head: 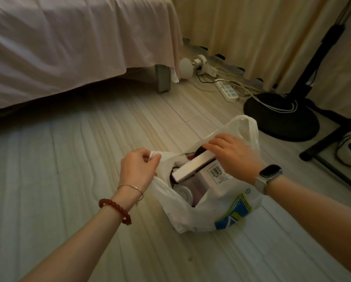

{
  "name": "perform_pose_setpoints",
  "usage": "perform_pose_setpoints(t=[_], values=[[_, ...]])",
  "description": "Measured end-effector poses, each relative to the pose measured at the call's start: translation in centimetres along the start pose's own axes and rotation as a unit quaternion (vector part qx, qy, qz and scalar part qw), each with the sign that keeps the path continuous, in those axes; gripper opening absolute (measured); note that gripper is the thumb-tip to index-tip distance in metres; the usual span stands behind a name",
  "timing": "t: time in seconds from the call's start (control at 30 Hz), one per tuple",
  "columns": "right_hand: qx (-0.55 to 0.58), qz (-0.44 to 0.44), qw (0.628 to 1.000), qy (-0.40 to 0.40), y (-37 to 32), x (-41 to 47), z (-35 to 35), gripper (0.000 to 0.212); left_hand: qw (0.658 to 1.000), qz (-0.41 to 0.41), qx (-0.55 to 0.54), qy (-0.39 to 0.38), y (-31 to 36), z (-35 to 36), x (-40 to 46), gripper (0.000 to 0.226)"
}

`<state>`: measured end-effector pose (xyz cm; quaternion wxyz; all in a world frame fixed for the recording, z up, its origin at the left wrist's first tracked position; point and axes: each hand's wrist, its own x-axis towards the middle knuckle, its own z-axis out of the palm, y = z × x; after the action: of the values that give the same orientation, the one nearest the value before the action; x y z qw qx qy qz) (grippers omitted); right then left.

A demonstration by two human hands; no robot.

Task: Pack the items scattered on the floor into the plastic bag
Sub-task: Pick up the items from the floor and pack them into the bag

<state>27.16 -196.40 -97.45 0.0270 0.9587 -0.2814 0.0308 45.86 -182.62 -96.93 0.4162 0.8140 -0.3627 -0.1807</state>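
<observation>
Floor [68, 180] — box [193, 166] under right fingers [215, 145]

Bare-armed, the person wears a red bead bracelet [115, 209] and thin chain bracelet [132, 188] on one wrist, a pale-strapped smartwatch [269, 173] on the other.
</observation>
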Motion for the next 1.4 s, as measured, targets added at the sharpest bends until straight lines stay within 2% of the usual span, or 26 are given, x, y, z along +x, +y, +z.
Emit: perform_pose_setpoints(t=[0.07, 0.2, 0.33, 0.43, 0.5, 0.57, 0.73, 0.8, 0.87, 0.93, 1.03, 1.13, 1.23, 1.33, 1.4], values=[[0.056, 0.012, 0.998, 0.006, -0.7, 0.0, 1.2, 0.050, 1.000, 0.000, -0.025, 0.003, 0.3, 0.3, 0.0, 0.016], [0.161, 0.024, 0.982, 0.093, -2.8, 0.3, 1.8, 0.042, 0.999, -0.002, -0.036, -0.014, 0.3, 0.0, 0.4, 0.021], [0.281, 0.012, 0.944, 0.174, -6.9, 2.6, 0.1, 0.042, 0.997, 0.004, 0.044, -0.057, -0.8, -1.9, 1.2, 0.021], [0.329, -0.017, 0.923, 0.198, -11.8, 5.3, -1.6, 0.041, 0.995, 0.017, 0.091, -0.033, -3.6, -5.4, 1.4, 0.022], [0.324, -0.052, 0.922, 0.203, -15.7, 7.2, -1.9, 0.039, 0.993, 0.011, 0.116, -0.005, -7.2, -8.3, 1.1, 0.020], [0.314, -0.081, 0.931, 0.169, -20.2, 8.9, -1.0, 0.037, 0.990, -0.014, 0.139, 0.027, -11.9, -11.3, 0.2, 0.020], [0.249, -0.139, 0.955, -0.083, -32.2, 10.4, 6.3, 0.043, 0.971, -0.136, 0.178, 0.084, -24.6, -17.9, -5.5, 0.025], [0.200, -0.149, 0.952, -0.178, -36.6, 10.0, 10.4, 0.049, 0.961, -0.176, 0.185, 0.111, -29.1, -20.0, -7.6, 0.025], [0.165, -0.162, 0.944, -0.234, -40.7, 9.7, 14.4, 0.053, 0.952, -0.202, 0.189, 0.131, -33.1, -22.0, -8.9, 0.028], [0.125, -0.164, 0.947, -0.248, -44.0, 9.4, 18.1, 0.058, 0.944, -0.219, 0.209, 0.133, -36.6, -23.8, -9.3, 0.034], [0.095, -0.142, 0.954, -0.245, -47.1, 9.1, 22.2, 0.077, 0.932, -0.227, 0.261, 0.109, -41.2, -26.2, -8.4, 0.048], [0.061, -0.116, 0.973, -0.191, -48.2, 8.5, 24.4, 0.065, 0.918, -0.214, 0.323, 0.089, -44.8, -28.3, -6.0, 0.061], [0.045, -0.105, 0.976, -0.186, -48.3, 8.2, 25.3, 0.061, 0.900, -0.217, 0.371, 0.069, -47.5, -30.0, -3.3, 0.066], [0.049, -0.105, 0.975, -0.191, -48.2, 8.3, 25.1, 0.061, 0.888, -0.245, 0.387, 0.035, -49.7, -31.0, -1.5, 0.060], [0.050, -0.111, 0.975, -0.187, -48.2, 8.3, 25.2, 0.061, 0.895, -0.236, 0.374, 0.050, -50.3, -31.0, -1.3, 0.054]])
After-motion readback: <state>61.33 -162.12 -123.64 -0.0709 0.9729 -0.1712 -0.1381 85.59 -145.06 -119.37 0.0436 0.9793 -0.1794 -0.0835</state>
